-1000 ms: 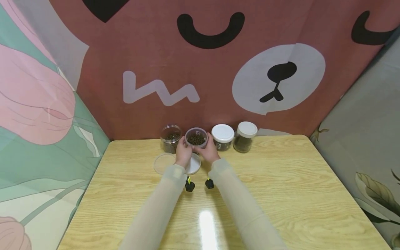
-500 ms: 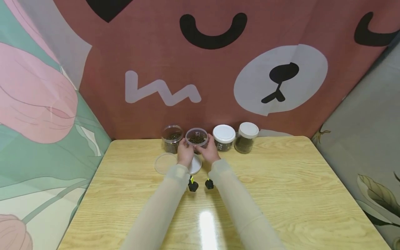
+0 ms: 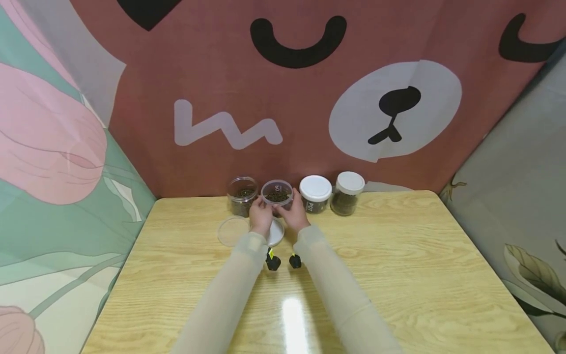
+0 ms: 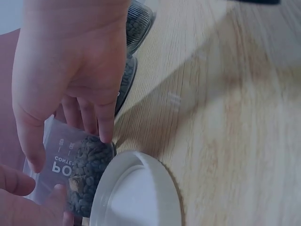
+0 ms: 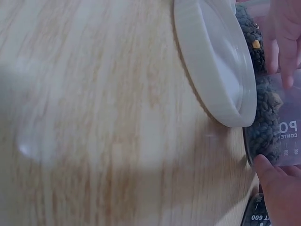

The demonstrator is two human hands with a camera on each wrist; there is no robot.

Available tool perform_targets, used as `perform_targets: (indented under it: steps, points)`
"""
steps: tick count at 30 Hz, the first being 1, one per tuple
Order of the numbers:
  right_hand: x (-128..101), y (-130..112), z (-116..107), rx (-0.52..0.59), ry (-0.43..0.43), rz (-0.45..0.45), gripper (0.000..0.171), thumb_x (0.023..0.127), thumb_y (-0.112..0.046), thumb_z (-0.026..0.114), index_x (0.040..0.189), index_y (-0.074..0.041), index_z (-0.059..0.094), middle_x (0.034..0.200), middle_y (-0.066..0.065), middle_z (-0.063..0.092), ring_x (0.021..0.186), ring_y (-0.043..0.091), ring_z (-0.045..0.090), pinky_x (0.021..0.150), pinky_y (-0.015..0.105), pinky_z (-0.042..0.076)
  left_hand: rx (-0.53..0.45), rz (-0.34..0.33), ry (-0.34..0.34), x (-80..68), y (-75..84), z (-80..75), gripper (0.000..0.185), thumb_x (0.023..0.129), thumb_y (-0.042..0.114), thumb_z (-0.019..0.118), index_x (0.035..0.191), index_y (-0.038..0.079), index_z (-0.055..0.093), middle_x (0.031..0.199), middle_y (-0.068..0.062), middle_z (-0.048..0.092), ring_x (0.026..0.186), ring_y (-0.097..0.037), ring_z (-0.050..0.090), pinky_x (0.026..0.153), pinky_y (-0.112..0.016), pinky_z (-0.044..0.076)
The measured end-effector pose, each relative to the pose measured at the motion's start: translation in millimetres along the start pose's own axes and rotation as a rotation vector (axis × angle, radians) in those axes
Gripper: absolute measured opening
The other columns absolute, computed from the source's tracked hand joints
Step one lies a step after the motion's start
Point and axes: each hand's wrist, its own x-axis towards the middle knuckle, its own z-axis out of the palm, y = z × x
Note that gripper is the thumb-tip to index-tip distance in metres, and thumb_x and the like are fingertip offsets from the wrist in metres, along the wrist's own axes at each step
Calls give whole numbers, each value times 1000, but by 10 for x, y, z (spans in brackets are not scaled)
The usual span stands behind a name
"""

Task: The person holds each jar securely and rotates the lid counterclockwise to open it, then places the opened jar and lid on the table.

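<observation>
Head view: both hands, left hand [image 3: 260, 218] and right hand [image 3: 295, 215], curl round an open clear jar [image 3: 277, 194] of dark pellets at the back of the desk [image 3: 398, 275], jar tipped a bit toward the person. Its white lid [image 3: 275, 233] lies flat just under the hands, a clear lid [image 3: 231, 231] beside it. Second open jar [image 3: 241, 195] stands left; two capped jars [image 3: 315, 193] [image 3: 348, 192] right. Judging by this: two jars uncapped, two sealed, lids not yet back on. Left wrist view shows fingers [image 4: 89, 115] on the jar wall
</observation>
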Motion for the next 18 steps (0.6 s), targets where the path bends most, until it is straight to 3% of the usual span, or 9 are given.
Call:
perform_targets:
  steps: [5,9,14,18]
  points:
    - [-23,3,-25,48,-1,-35,78,93,-5,70,152,11,21,151,35,32,138,47,40,112,50,42,-37,-9,0,-22,5,6,47,102,1,52,145,-15,41,147,-32,46,139,-37,45,113,-39,41]
    - [-67,-22,-86,49,-27,-83,67,95,-4,67,148,11,29,148,36,35,133,48,45,110,52,43,-64,-17,0,-33,12,0,48,103,4,51,145,-16,40,148,-32,45,141,-37,43,115,-38,39]
    - [-153,-27,-248,-70,-78,-133,57,97,-6,64,144,10,37,144,32,42,128,49,49,107,54,45,-76,-31,-7,-79,12,-22,49,102,5,52,146,-13,40,147,-32,46,140,-38,44,115,-40,39]
    - [-209,-45,-383,-207,-73,-161,48,96,-6,63,139,6,47,131,27,53,116,42,58,100,49,51,-61,-9,8,-124,-2,-26,47,100,5,55,142,-12,45,141,-32,52,135,-40,50,113,-43,41]
